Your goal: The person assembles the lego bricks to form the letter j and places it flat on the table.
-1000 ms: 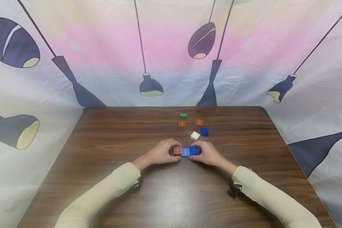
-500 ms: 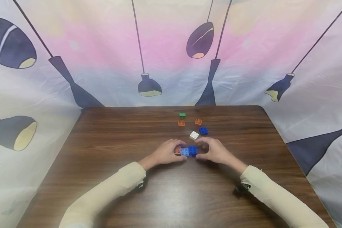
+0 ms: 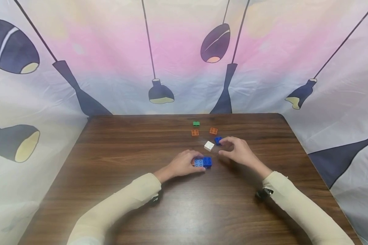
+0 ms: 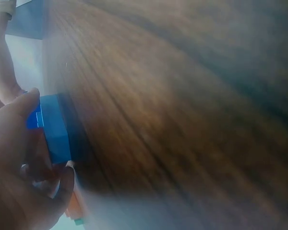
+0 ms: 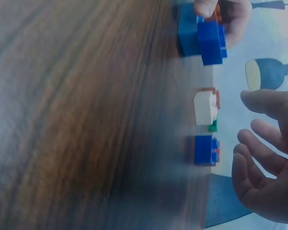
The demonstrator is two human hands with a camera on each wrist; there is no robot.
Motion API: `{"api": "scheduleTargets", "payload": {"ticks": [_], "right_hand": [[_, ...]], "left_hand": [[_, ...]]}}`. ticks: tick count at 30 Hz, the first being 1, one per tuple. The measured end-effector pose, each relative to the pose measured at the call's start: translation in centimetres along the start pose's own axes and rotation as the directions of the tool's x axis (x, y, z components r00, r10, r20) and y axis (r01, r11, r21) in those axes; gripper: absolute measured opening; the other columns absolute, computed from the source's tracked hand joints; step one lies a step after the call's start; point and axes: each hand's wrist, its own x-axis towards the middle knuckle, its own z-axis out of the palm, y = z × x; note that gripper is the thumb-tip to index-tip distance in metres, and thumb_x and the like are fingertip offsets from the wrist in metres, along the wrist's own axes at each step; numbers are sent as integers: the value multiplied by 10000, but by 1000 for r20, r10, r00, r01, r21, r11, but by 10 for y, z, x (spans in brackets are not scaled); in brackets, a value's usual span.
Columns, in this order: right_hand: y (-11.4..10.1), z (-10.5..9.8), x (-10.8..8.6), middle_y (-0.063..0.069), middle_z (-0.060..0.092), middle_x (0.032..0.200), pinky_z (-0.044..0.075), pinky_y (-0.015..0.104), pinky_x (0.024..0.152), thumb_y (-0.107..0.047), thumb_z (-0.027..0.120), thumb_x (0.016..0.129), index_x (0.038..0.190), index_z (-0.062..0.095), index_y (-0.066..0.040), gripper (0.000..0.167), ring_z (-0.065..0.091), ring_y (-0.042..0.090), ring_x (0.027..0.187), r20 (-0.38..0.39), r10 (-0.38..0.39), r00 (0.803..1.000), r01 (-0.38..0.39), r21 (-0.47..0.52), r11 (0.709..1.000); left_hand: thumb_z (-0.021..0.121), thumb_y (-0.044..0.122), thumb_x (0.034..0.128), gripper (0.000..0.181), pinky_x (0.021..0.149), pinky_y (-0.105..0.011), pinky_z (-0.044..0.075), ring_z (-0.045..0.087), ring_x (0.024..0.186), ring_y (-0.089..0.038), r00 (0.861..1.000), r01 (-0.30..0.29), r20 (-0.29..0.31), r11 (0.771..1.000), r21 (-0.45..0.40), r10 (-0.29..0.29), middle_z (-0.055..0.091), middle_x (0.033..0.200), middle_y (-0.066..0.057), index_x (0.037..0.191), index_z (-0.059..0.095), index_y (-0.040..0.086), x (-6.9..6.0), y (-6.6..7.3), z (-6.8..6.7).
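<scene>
With thumb and fingers, my left hand (image 3: 182,164) grips a small joined block of toy bricks on the table. In it are a light blue brick (image 3: 198,163), a dark blue brick (image 3: 207,161) on the right, and an orange brick (image 5: 217,13) mostly hidden by the fingers. The right wrist view shows the dark blue brick set higher than the light blue brick. My right hand (image 3: 240,151) hovers with loosely bent, parted fingers near a loose dark blue brick (image 5: 203,149); nothing is between its fingers. Beside that brick lies a white brick (image 3: 209,146).
Farther back on the wooden table (image 3: 135,136) lie two orange bricks, one on the left (image 3: 195,132) and one on the right (image 3: 213,130), and a green brick (image 3: 196,124). A printed cloth (image 3: 184,41) hangs behind the table.
My right hand has let go of the joined bricks and moved right and away from me, to the loose dark blue brick. The left hand has shifted slightly right along the joined bricks.
</scene>
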Motion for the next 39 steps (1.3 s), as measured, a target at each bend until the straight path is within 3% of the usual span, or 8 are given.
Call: {"api": "scheduleTargets", "payload": {"ticks": [8,15,26,39], "right_hand": [[11,-1,14,146,701,1225,528,516,930,-238,829,873,1232,693,-64,421,656,337,1125,-41,33,999,-33,-7,999],[19,-1,25,174,667,1303,472,559,1022,-228,821,882,1261,678,-52,442,604,375,1235,-23,39,999,-39,-24,999],[29,6,35,189,626,1376,436,576,1065,-230,820,882,1310,657,-57,489,559,393,1294,15,81,997,-80,-42,996],[35,16,41,222,669,1299,491,543,1010,-174,806,890,1295,662,-37,451,633,389,1203,12,76,997,-75,-40,996]], "left_hand": [[742,495,904,537,897,-352,501,623,1040,-167,1000,-28,-11,999,23,29,720,1213,-23,1292,683,129,2,0,2],[758,456,903,500,884,-352,497,622,1024,-174,999,-23,-27,1000,17,24,728,1190,-27,1273,696,125,1,2,3],[773,450,893,488,831,-322,489,612,974,-155,999,-15,-35,999,33,16,737,1141,-20,1254,713,127,4,0,7],[777,446,889,480,846,-341,494,619,978,-164,999,-21,-44,999,31,23,744,1139,-27,1236,722,119,2,-1,6]]}}
